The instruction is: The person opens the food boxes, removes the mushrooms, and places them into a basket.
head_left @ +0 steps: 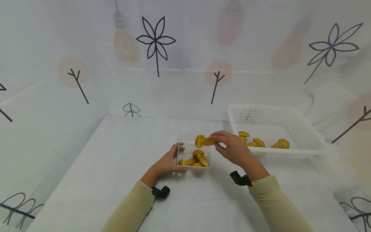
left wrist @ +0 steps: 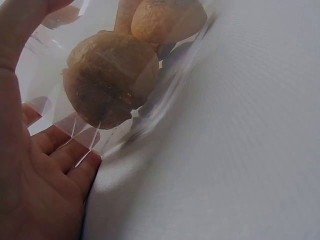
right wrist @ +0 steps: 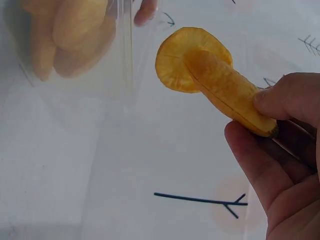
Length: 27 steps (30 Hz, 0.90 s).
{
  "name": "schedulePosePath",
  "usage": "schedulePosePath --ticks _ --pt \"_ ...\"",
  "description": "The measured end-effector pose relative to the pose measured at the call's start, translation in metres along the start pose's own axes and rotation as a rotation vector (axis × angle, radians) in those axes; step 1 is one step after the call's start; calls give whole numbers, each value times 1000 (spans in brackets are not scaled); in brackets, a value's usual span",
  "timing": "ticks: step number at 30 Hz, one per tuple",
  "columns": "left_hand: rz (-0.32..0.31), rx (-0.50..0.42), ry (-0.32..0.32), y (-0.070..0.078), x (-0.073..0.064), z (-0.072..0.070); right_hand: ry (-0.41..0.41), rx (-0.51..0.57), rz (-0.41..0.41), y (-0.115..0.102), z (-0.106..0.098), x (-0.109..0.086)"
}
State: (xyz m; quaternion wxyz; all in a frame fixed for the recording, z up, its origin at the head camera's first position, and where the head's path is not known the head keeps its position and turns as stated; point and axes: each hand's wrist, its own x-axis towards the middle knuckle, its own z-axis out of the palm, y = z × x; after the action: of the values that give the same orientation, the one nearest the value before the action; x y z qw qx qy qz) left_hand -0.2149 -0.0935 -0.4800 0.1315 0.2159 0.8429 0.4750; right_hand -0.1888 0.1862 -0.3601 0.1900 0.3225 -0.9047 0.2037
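A yellow mushroom is pinched by the end of its stem between the thumb and fingers of my right hand. Its cap points left, over the right back part of a clear plastic box. In the right wrist view the mushroom shows its pale gilled underside. My left hand grips the box at its left side, thumb along the front and fingers behind. Several yellow mushrooms lie inside the box. Through its clear wall, the left wrist view shows a brownish rounded mushroom cap.
At the back right stands a white perforated plastic basket with several yellow mushrooms near its front wall. The table has a white cover. A white printed cloth hangs behind and at the sides.
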Motion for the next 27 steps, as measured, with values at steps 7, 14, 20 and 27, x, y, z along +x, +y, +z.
schedulePosePath --ticks 7,14,20,27 --pt "-1 -8 3 -1 0 1 32 9 44 13 -6 -7" --pt "10 -5 4 -1 2 1 127 -4 35 27 -13 -12" --pt "24 -5 -3 -2 2 1 171 -21 67 35 -18 -18" --pt "10 -1 -5 -2 2 1 247 -55 90 47 -23 -24"
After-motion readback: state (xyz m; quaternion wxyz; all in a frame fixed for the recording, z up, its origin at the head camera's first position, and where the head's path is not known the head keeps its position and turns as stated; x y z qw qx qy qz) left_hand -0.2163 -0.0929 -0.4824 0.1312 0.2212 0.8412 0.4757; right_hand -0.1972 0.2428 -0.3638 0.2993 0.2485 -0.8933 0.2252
